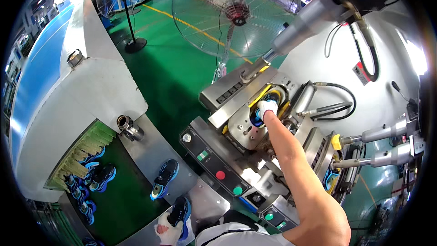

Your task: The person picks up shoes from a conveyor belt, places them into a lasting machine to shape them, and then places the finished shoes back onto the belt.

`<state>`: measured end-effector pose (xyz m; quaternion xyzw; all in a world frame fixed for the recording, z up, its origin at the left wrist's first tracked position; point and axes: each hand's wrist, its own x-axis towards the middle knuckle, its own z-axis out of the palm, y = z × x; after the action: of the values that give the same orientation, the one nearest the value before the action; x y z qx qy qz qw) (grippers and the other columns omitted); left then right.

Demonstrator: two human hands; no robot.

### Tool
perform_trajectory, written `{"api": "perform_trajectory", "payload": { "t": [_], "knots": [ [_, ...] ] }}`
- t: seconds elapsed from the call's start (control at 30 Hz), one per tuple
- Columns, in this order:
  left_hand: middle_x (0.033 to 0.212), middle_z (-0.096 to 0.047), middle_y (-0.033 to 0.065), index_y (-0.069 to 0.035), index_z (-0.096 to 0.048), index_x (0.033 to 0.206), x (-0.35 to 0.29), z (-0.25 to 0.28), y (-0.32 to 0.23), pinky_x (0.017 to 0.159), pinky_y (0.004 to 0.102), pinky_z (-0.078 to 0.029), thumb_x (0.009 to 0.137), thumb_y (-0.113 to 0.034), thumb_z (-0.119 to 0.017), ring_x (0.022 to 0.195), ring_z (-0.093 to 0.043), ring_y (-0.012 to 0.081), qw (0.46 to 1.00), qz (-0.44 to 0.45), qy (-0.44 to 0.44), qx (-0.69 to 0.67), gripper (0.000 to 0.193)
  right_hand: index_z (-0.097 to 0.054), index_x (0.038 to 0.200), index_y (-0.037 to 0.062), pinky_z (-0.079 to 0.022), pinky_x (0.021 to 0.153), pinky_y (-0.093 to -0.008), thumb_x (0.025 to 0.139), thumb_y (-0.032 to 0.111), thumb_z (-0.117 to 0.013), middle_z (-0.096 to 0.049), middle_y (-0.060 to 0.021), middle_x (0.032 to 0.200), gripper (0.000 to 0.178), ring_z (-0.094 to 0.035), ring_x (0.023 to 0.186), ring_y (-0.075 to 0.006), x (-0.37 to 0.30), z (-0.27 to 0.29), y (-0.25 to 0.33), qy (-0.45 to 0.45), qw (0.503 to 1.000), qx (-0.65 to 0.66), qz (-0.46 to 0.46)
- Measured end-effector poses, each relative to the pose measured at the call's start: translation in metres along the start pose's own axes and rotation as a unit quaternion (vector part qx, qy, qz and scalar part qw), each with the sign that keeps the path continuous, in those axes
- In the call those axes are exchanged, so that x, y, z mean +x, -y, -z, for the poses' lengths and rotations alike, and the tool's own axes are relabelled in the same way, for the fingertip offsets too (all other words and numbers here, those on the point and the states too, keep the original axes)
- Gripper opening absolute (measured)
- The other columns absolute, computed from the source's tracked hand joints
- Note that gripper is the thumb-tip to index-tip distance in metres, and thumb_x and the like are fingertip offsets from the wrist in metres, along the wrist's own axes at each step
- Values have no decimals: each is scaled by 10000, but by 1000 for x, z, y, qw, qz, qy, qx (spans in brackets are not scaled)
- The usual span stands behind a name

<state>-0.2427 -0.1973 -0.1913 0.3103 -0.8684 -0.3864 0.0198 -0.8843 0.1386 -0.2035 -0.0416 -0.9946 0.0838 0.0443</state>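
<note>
At the lower edge, my left hand [169, 230], in a white glove, grips a dark sneaker [181, 211] with a blue sole by its collar. My right arm stretches forward to the press machine [246, 132]. There my gloved right hand [267, 107] is closed on another dark and blue shoe [256, 116], set in the machine's oval opening; the hand covers part of it. A single sneaker [165, 176] lies on the metal ledge [146, 137] ahead of my left hand.
Several sneakers [101, 177] lie on the green conveyor belt [129, 191] below a bristle curtain [84, 155]. A metal cup [129, 127] stands on the ledge. The control panel [214, 161] has red and green buttons. A large caged fan [237, 11] stands beyond; hydraulic cylinders [309, 23] flank the press.
</note>
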Motion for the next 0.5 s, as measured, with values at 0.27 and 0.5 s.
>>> {"api": "perform_trajectory", "payload": {
  "t": [0.27,0.5],
  "knots": [
    [1199,-633,195,-89,-618,1255,-46,-67,43,943,523,-498,697,-300,-861,1123,-611,399,984,61,-121,119,644,-741,1105,17,-542,937,-400,822,226,-656,-757,-202,1122,363,-720,1069,-336,-3,-13,12,-58,973,157,-159],
    [1248,-601,179,-97,-547,1310,-61,-80,77,973,513,-465,677,-276,-897,1183,-575,393,979,104,-136,113,745,-795,1014,95,-570,855,-426,895,260,-642,-771,-182,1080,254,-744,1033,-323,-21,24,74,25,983,80,-163]
  ]
}}
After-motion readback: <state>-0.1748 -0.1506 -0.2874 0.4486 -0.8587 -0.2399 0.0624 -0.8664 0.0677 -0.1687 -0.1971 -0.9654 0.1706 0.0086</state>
